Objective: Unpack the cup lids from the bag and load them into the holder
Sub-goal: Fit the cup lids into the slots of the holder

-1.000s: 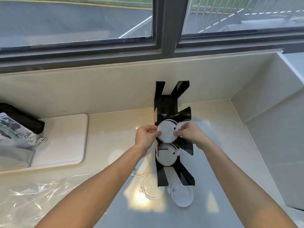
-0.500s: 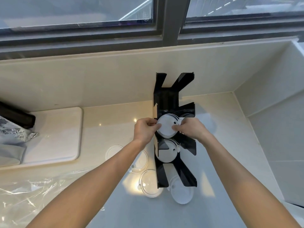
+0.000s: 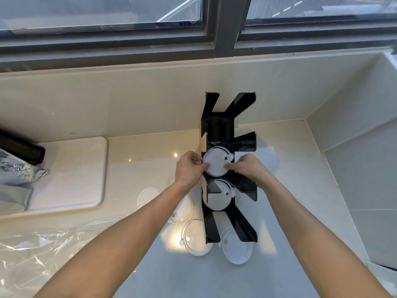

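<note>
A white lid (image 3: 217,161) is pinched flat, face up, between left hand (image 3: 189,168) and right hand (image 3: 249,167), over the upright black holder (image 3: 227,130).

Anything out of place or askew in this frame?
Mildly: several cup lids lie loose on the counter beside the black holder, not loaded. Crumpled clear plastic wrap sprawls at lower left. No damage or spill shows.

I count two white lids (image 3: 217,163) in one black holder (image 3: 221,127), three clear lids (image 3: 196,238) and one white lid (image 3: 237,248) on the bench (image 3: 150,151), two hands (image 3: 189,168).
</note>
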